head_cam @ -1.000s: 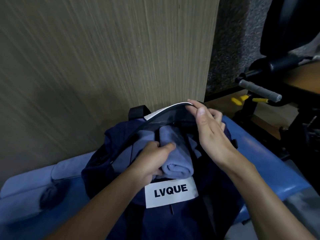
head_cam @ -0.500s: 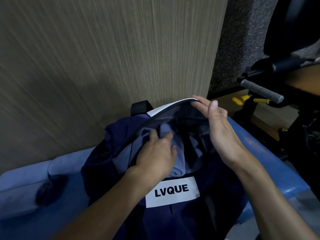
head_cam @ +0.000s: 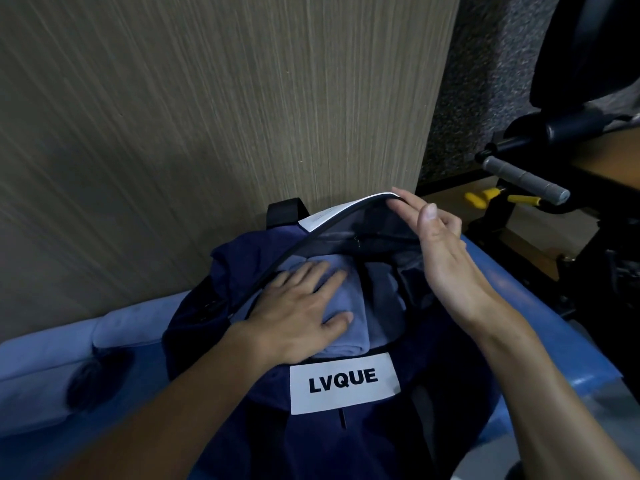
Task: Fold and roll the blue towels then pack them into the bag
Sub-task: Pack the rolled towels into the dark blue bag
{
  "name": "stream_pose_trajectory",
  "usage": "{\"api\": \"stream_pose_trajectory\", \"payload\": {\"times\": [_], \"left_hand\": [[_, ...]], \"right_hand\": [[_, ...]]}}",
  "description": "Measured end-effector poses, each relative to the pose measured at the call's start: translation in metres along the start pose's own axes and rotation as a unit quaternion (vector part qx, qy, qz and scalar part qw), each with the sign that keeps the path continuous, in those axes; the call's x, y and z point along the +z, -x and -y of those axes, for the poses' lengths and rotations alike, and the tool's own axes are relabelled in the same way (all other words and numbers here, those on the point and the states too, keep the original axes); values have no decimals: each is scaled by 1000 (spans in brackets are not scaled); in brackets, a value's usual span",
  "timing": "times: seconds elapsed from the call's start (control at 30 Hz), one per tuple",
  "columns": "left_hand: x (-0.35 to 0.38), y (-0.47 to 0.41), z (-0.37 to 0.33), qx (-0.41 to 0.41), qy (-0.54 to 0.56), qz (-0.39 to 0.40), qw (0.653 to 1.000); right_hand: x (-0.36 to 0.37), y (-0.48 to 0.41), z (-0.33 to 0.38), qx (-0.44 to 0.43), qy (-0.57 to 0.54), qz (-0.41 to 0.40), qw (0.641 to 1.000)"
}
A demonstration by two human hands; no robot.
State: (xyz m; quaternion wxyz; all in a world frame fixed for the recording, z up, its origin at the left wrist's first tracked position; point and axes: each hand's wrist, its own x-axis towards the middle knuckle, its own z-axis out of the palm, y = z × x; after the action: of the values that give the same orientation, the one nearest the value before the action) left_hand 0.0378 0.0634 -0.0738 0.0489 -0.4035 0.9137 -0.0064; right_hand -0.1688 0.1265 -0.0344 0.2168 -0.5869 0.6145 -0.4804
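Flatly, left fingers (head_cam: 306, 276) press the towel (head_cam: 347, 336); right fingers (head_cam: 410, 201) prop the bag flap (head_cam: 360, 224).

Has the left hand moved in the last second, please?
Yes: the left hand opened flat, fingers reaching farther from the LVQUE label into the bag.

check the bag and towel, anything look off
Nothing spilled or damaged. The rolled light-blue towel lies inside the open navy fabric bag under the flat left hand; the right hand props its flap up. Only a dark patch on the pale blue pad at left looks odd, cause unclear.
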Motion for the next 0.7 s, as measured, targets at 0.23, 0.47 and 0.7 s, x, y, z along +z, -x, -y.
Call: {"api": "stream_pose_trajectory", "payload": {"times": [0.23, 0.47, 0.7], "left_hand": [[3, 3, -3, 26, -43, 38, 998], [10, 4, 1, 55, -53, 32, 997], [8, -1, 9, 43, -4, 46, 998]], "right_hand": [[2, -1, -4, -7, 1, 1, 1000], [4, -1, -8, -21, 19, -6, 1000], [4, -1, -7, -18, 10, -11, 1000]]}}
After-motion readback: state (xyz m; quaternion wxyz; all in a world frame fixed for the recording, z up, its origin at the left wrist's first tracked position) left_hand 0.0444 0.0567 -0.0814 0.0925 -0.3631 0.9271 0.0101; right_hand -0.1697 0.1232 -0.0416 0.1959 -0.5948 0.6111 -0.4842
